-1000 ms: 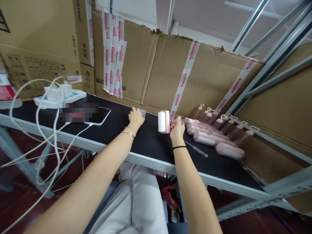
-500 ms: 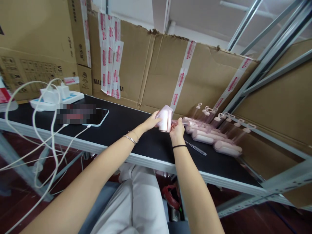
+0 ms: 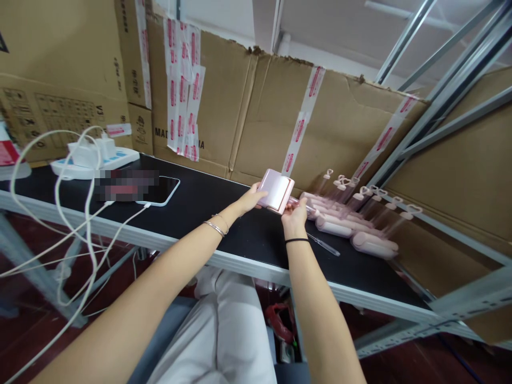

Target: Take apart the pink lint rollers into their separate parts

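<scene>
Both my hands hold a pink lint roller (image 3: 277, 192) above the black table (image 3: 224, 213). My left hand (image 3: 250, 198) grips the roller's pink cover at its left end. My right hand (image 3: 295, 212) is closed around the roller's handle on the right. Just to the right lies a row of several finished pink lint rollers (image 3: 356, 229) with heart-shaped handle ends.
A thin clear-handled tool (image 3: 323, 245) lies on the table by my right wrist. A tablet (image 3: 158, 190) with a white cable and a power strip (image 3: 94, 157) with chargers sit at the left. Cardboard sheets (image 3: 256, 112) line the back; metal shelf bars (image 3: 448, 80) rise at right.
My left hand left the table surface, moved right and took hold of the roller's cover. The roller has tilted so its pink cover faces up.
</scene>
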Motion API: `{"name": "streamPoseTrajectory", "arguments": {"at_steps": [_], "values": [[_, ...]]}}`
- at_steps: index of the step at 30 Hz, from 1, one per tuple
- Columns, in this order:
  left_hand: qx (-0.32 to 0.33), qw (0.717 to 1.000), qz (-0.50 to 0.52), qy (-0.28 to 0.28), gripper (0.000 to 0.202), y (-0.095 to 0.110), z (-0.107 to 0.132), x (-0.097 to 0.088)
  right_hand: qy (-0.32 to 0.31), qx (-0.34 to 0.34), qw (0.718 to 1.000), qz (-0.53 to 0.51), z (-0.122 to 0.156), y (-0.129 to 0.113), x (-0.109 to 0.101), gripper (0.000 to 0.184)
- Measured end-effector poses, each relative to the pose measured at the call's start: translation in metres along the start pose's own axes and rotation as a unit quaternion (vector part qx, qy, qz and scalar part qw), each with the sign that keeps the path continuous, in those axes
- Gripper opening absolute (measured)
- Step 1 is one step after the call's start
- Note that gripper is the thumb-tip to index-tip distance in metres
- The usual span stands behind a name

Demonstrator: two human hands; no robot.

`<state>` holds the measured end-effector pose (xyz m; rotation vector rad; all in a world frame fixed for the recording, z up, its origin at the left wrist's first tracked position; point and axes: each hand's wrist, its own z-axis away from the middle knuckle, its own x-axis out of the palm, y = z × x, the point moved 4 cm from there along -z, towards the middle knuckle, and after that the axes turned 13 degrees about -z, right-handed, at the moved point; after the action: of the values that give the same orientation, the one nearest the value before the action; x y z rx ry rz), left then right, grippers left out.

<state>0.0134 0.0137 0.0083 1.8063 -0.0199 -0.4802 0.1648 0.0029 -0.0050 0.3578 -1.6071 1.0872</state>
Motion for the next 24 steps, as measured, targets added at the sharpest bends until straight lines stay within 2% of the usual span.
{"name": "streamPoseTrajectory", "arguments": {"at_steps": [4,9,13,16,18,20,24], "values": [[0.025,1.0,0.001,-0.009,0.065,-0.003,0.0,0.003,-0.016,0.01,1.0,0.002,0.004,0.001,0.003,0.029],[0.06,0.998,0.021,-0.013,0.073,-0.008,-0.004,0.006,-0.071,0.059,0.995,0.039,0.012,0.004,0.009,0.029],[0.093,0.996,-0.006,0.008,0.083,-0.009,-0.004,0.008,-0.136,0.018,0.989,0.06,0.018,0.002,0.017,0.023],[0.092,0.992,-0.082,-0.017,0.099,-0.013,-0.001,0.009,-0.165,-0.012,0.98,0.108,0.016,0.002,0.017,0.025],[0.068,0.983,-0.16,-0.053,0.112,-0.019,0.002,0.009,-0.161,-0.048,0.972,0.163,0.013,-0.001,0.014,0.024],[0.049,0.961,-0.255,-0.095,0.112,-0.023,0.005,0.01,-0.159,-0.119,0.953,0.23,0.012,-0.007,0.012,0.023],[0.091,0.888,-0.421,-0.159,0.077,-0.023,0.009,0.014,-0.169,-0.293,0.876,0.343,0.02,-0.036,0.019,0.021]]}}
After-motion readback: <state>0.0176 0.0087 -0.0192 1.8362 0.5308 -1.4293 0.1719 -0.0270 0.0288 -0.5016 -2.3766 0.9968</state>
